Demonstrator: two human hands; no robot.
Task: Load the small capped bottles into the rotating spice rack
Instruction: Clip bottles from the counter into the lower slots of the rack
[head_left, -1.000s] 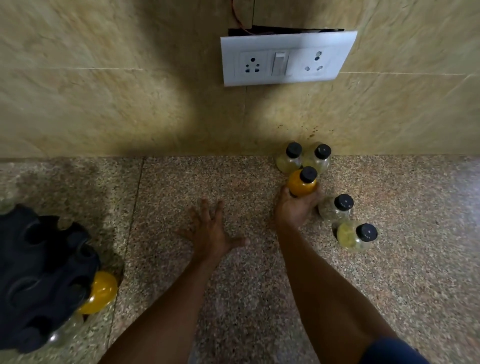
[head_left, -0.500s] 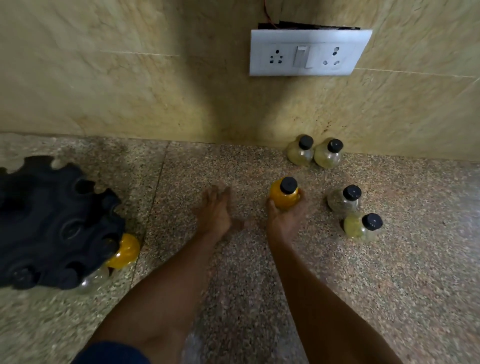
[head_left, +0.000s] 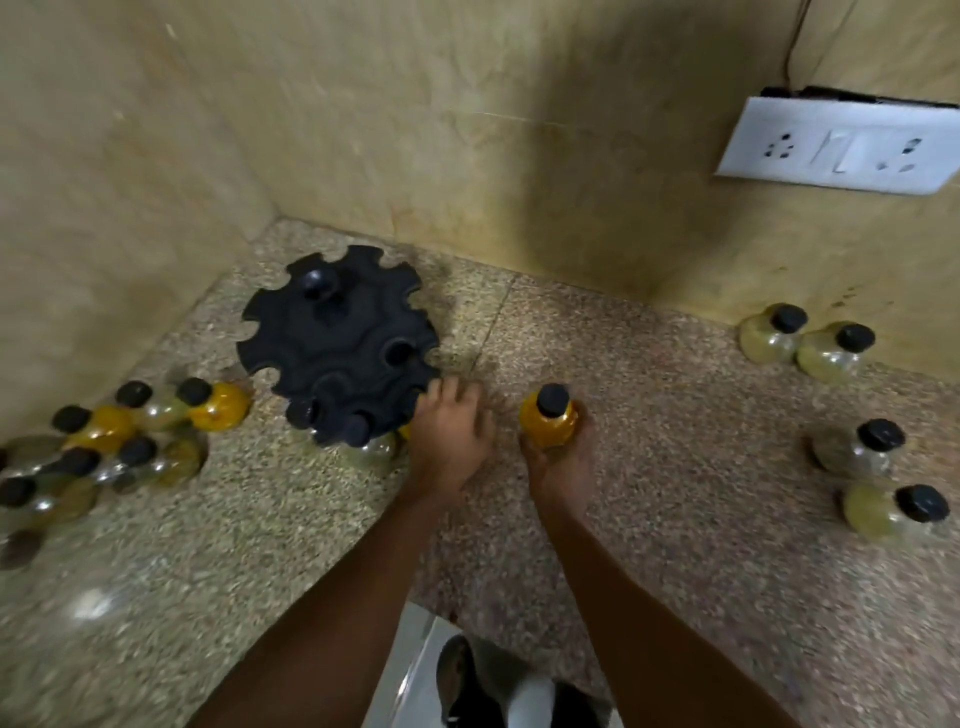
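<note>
Fingers of the right hand (head_left: 558, 462) are curling round an orange bottle (head_left: 548, 423), holding it upright near the middle of the counter (head_left: 649, 467). The left hand (head_left: 449, 431) is resting with loosely bent fingers against the near rim of the black spice rack (head_left: 337, 343), which is standing toward the counter's back left corner. Capped bottles are clustering along the left edge (head_left: 124, 441), and four more are standing near the right edge (head_left: 852, 447).

Speckled granite counter (head_left: 675, 426) meeting beige stone-tiled walls (head_left: 415, 130) in a corner. White rectangular plastic socket-and-switch plate (head_left: 836, 145) on the wall above the counter's right part, thin wire (head_left: 797, 41) rising from it. Below the counter's near edge, a black shoe (head_left: 457, 675).
</note>
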